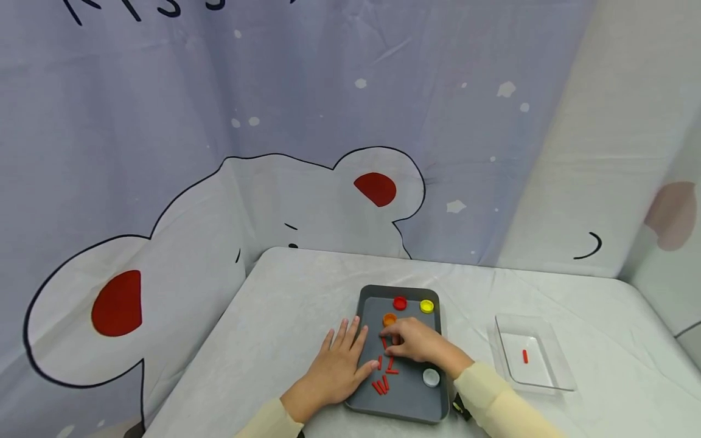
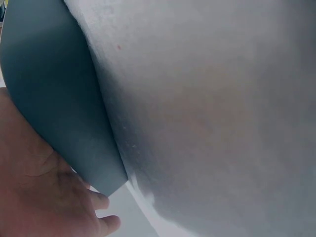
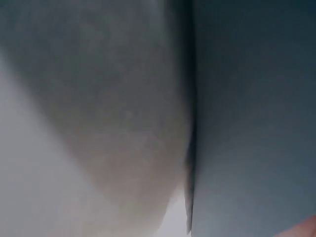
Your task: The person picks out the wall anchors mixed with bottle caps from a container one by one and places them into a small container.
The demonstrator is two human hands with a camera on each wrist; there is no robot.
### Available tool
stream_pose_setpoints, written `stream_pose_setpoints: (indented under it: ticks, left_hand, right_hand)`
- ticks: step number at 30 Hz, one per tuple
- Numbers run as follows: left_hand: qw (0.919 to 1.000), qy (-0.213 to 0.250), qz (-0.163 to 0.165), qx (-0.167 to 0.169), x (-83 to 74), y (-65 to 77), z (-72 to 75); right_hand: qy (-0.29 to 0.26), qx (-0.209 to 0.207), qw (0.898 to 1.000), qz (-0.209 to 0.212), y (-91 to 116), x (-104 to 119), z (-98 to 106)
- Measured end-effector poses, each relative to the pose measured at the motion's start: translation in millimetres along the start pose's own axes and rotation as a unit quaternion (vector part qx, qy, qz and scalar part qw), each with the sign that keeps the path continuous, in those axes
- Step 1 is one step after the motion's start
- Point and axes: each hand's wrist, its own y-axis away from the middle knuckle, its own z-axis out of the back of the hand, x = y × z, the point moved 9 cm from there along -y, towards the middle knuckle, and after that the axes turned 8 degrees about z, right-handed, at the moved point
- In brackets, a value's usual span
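2 forearms (image 1: 488, 394) forward: left hand (image 1: 336, 370), fingers (image 1: 340, 334) straight; right hand (image 1: 415, 340), fingers bent

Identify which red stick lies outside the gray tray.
The red stick in the clear box lies alone; the other red sticks are over the gray tray, some by the right hand.

Left hand (image 2: 42, 192) at edge of dark tray (image 2: 54, 89), pale cloth (image 2: 212, 113) filling right side

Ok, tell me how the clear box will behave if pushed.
The clear box looks light, given its thin transparent walls. Being wide and shallow, it would probably slide rather than tip. The lone red stick lying inside might roll.
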Motion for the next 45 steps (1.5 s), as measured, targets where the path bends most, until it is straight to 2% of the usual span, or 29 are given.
stream_pose_setpoints:
  ticks: [9, 16, 22, 27, 32, 41, 45]
  left_hand:
    - [0.9999, -0.008, -0.004, -0.011, -1.2, -0.1, 2.1]
    - [0.9999, -0.006, -0.004, -0.013, -1.1, -0.8, 0.9]
    - [0.9999, -0.005, -0.004, -0.014, -0.9, -0.8, 1.2]
    - [0.9999, 0.001, -0.004, -0.017, -0.1, -1.1, 0.4]
    - [0.9997, 0.004, -0.006, -0.023, -0.3, -1.5, 0.8]
    - [0.9995, 0.02, -0.013, -0.022, -1.2, 0.1, 1.0]
    - [0.9995, 0.017, -0.011, -0.024, -0.9, -0.5, 0.9]
  right_hand:
    - [0.002, -0.009, 1.0, -0.013, -2.0, -1.2, 1.1]
    - [0.014, -0.015, 1.0, 0.003, -2.6, 2.2, 3.2]
    - [0.001, -0.047, 0.999, 0.022, 5.5, 8.9, 13.9]
    - [-0.024, -0.085, 0.996, 0.027, 24.3, 12.3, 31.7]
    - [-0.053, -0.122, 0.991, 0.01, 50.0, 7.8, 52.9]
    - [-0.043, -0.186, 0.982, 0.006, 100.1, -6.6, 83.1]
    - [-0.032, -0.213, 0.977, -0.01, 123.7, -11.8, 96.1]
